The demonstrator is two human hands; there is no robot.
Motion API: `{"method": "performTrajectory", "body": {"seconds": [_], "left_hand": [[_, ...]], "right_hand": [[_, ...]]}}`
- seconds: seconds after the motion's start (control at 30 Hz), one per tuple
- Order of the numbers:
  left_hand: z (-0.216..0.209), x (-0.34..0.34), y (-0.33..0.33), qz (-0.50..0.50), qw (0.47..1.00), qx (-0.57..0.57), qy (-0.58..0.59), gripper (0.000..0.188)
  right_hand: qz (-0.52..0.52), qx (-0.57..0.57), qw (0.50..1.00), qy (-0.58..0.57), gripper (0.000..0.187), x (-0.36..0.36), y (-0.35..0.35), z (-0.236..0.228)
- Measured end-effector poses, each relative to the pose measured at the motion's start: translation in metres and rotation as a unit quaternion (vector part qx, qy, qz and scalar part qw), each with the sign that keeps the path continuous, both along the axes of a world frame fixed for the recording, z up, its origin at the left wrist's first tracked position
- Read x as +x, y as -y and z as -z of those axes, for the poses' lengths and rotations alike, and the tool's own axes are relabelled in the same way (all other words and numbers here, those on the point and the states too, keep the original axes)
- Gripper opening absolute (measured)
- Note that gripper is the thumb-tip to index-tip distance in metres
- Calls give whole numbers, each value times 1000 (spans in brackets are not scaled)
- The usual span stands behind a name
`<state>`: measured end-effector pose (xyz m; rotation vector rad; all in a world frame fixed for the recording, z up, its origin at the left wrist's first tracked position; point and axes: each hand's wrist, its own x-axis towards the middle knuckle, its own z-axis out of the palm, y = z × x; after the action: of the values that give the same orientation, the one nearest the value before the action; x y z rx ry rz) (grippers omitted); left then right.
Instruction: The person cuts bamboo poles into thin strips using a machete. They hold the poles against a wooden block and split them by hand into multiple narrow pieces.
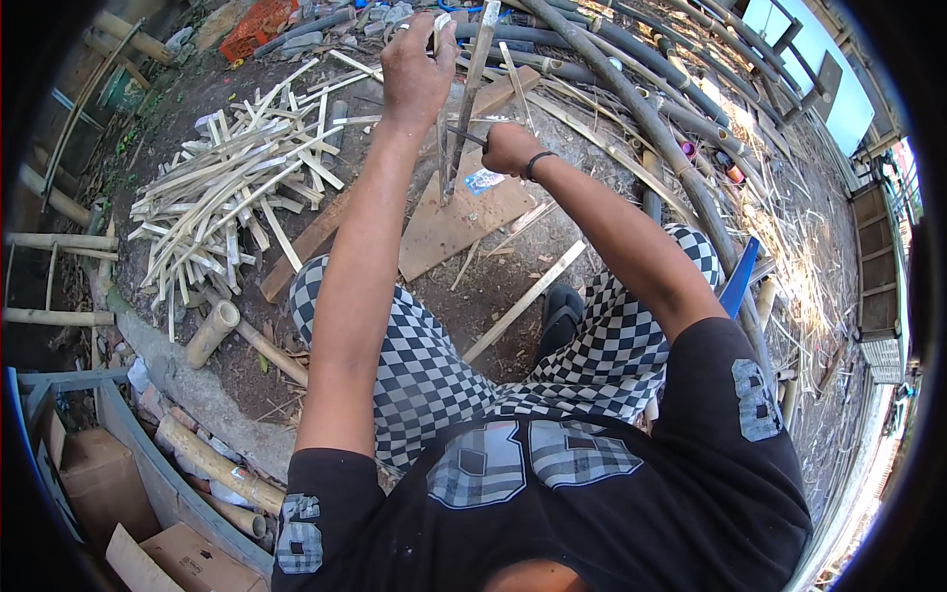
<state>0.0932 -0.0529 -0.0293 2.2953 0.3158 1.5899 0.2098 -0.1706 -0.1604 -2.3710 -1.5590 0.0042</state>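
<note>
My left hand (419, 84), raised ahead of me, is closed around the upper end of a pale bamboo strip (442, 30) held upright. In my right hand (511, 151), a little lower and to the right, is the handle of a knife. Its dark, narrow blade (466, 135) points left toward the strip and crosses a second, thicker upright piece of wood (473, 84). Both pieces reach down toward a flat wooden board (434, 237) on the ground, which bears a small blue-and-white label (483, 181). Whether the blade touches the strip is hard to see.
A heap of split bamboo strips (222, 202) lies to the left. Long bamboo poles (656, 128) slant along the right, near a blue triangular object (738, 281). A cut bamboo section (212, 333) and cardboard boxes (104, 479) are lower left. An orange crate (258, 28) sits far back.
</note>
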Motion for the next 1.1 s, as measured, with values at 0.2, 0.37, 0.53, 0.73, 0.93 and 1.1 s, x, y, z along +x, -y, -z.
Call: {"method": "performTrajectory", "body": {"seconds": [0.2,0.37,0.53,0.73,0.93,1.1], "left_hand": [[-1,-25,-12,-7,998,-63,-30,18],[-3,-21,-3,8,996,-90,-22,16],[-1,-54,-35,85,984,-152,-45,21],[3,-66,-44,139,949,-283,-3,23],[2,-86,-48,88,959,-270,-25,27],[-5,-67,-38,155,938,-309,-2,25]], "right_hand": [[58,155,922,-350,29,-68,-11,-33],[194,-119,918,-325,33,-91,44,196],[163,-137,885,-415,55,-102,28,243],[96,30,920,-379,29,-115,43,239],[166,53,881,-440,32,-131,23,154],[188,-39,921,-338,31,-122,62,217]]}}
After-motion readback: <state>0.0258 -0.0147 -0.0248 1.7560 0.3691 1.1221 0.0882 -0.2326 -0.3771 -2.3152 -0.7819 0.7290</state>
